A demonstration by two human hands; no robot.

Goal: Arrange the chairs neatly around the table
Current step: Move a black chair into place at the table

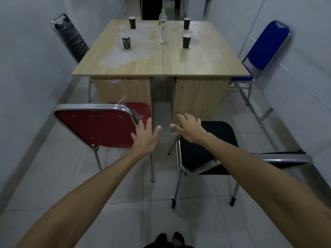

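Observation:
A wooden table (197,63) made of two joined desks stands ahead. At its near side a red chair (95,127) faces the table, back toward me. A black chair (218,133) to its right is turned sideways, with its chrome back rail pointing right. My left hand (145,138) hovers open by the red chair's right back edge. My right hand (189,127) is open above the black chair's front left corner. Along the left wall stands a black chair (71,38), a blue chair (265,47) on the right, and another black chair (150,8) at the far end.
Several dark paper cups (126,42) and a clear plastic bottle (162,24) stand on the table. White walls close in on both sides, leaving narrow aisles. The floor is pale tile (125,194). My dark shoes (170,239) show at the bottom edge.

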